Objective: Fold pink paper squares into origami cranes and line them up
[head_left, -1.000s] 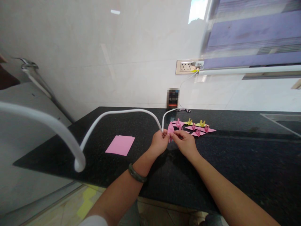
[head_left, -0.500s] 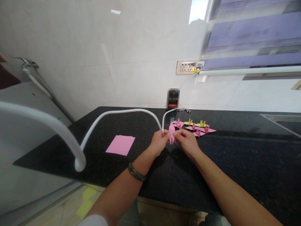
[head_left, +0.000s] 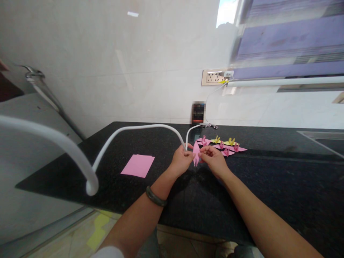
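Observation:
A pink folded origami paper (head_left: 196, 153), long and narrow with a pointed top and two thin points at the bottom, is held up above the dark counter. My left hand (head_left: 181, 162) pinches its left edge between thumb and fingers. At its right edge, the thumb and fingertips of my right hand (head_left: 215, 162) are pressed together on the paper. Just beyond my right hand, several finished paper cranes lie in a group, pink ones (head_left: 228, 152) and yellow ones (head_left: 231, 141). A small stack of square pink paper (head_left: 138, 166) rests left of my left hand.
A bent white flexible stand (head_left: 145, 127) arches over the counter (head_left: 172, 208) from the left, close to my left hand. A blurred-out dark device (head_left: 198, 112) leans on the wall below a socket panel (head_left: 213, 77). A sink edge (head_left: 317, 141) shows at right.
The folded pink paper has dropped very slightly, and the fingers of my right hand have shifted and lifted a little at its edge. My left hand keeps its pinch.

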Motion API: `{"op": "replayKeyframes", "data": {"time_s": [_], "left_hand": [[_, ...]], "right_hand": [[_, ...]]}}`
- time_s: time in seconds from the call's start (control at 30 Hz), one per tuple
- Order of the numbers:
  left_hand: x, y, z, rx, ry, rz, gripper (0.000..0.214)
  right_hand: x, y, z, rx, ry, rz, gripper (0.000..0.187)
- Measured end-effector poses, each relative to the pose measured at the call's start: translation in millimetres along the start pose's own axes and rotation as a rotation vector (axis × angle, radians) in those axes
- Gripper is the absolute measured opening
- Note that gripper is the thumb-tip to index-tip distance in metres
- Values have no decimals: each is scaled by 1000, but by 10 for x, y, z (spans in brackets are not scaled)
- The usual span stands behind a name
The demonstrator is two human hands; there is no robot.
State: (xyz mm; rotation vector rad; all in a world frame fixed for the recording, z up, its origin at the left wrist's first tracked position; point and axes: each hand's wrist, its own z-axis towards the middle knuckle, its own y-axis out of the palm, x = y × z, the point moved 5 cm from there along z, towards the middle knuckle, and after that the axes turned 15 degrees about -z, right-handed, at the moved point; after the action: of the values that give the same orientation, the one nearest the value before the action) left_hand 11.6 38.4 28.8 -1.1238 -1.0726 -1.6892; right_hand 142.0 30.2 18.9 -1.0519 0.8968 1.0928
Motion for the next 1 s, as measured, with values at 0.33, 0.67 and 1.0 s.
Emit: {"op": "replayKeyframes", "data": {"time_s": [0.33,0.67,1.0], "left_hand": [[-26,-11,-10,-1,17,179,24],[47,-10,-20,59,17,229,22],[14,-6,-23,25,-35,155,26]], "right_hand": [[-16,-11,12,-22,10,-7,24],[0,-4,24,5,-99,-147,25],[-48,13,-5,-145,-77,-121,17]]}}
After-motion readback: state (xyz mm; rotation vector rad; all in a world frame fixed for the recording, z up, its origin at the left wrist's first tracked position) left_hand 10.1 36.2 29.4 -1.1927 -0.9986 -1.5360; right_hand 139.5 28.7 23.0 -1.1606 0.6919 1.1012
